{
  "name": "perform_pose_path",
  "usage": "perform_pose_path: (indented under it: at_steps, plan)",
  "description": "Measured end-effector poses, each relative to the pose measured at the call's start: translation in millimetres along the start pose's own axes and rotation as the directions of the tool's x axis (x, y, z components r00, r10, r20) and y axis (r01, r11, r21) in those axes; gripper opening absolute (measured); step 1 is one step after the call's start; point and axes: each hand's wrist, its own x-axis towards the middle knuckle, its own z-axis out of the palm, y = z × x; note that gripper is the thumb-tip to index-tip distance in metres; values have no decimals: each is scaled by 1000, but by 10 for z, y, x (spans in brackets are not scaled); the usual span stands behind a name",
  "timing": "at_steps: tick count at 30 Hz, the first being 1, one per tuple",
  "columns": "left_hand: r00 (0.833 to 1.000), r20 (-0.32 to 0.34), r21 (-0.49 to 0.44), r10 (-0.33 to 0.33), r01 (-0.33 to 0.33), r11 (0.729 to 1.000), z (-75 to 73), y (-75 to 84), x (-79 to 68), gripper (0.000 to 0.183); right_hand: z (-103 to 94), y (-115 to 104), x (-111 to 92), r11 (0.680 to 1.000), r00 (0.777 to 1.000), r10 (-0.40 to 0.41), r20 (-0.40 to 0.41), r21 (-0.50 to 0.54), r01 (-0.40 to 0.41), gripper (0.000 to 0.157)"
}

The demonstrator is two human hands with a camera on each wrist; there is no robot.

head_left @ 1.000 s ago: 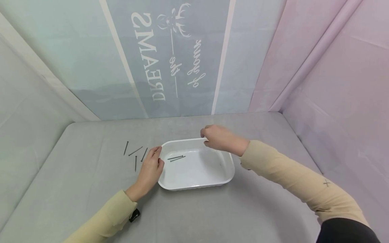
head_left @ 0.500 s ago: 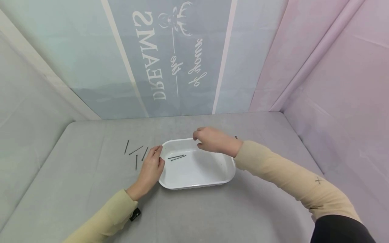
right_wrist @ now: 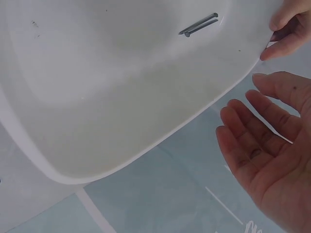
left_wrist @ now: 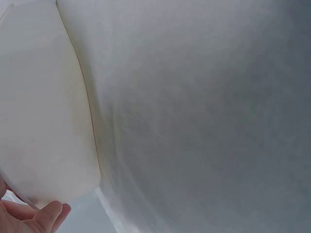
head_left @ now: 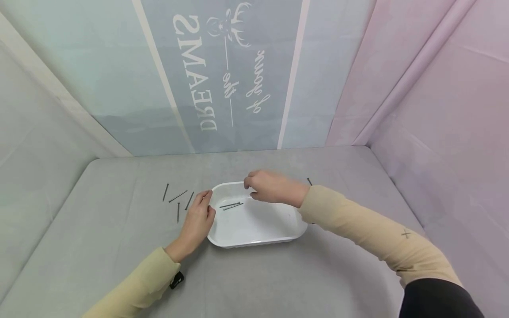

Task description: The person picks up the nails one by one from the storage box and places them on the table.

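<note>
A white tray (head_left: 258, 225) lies on the grey cloth, with two nails (head_left: 230, 205) side by side in its left part. My left hand (head_left: 195, 225) grips the tray's left rim between thumb and fingers; its fingertips also show on the rim in the left wrist view. Over the far rim hovers my right hand (head_left: 270, 187). In the right wrist view the right hand (right_wrist: 272, 141) has loosely bent, spread fingers with nothing between them, just outside the rim.
Several loose nails (head_left: 178, 213) lie on the cloth left of the tray. Another nail (head_left: 309, 181) lies beyond the right sleeve (head_left: 358, 221), which partly hides the tray's right side. A printed cloth wall (head_left: 238, 110) rises behind the table.
My right hand has moved left along the tray's far rim, uncovering a nail at the right. The left hand keeps its hold, and the nails in the tray stay put.
</note>
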Motion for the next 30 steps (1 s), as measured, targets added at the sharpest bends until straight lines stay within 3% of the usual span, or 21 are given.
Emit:
perform_pose_path:
  at_steps: [30]
  plan:
    - [1000,20,8,-20,20,1000,-18,6,2,42,332,-121,266,986,986,-168,21,22,167,22]
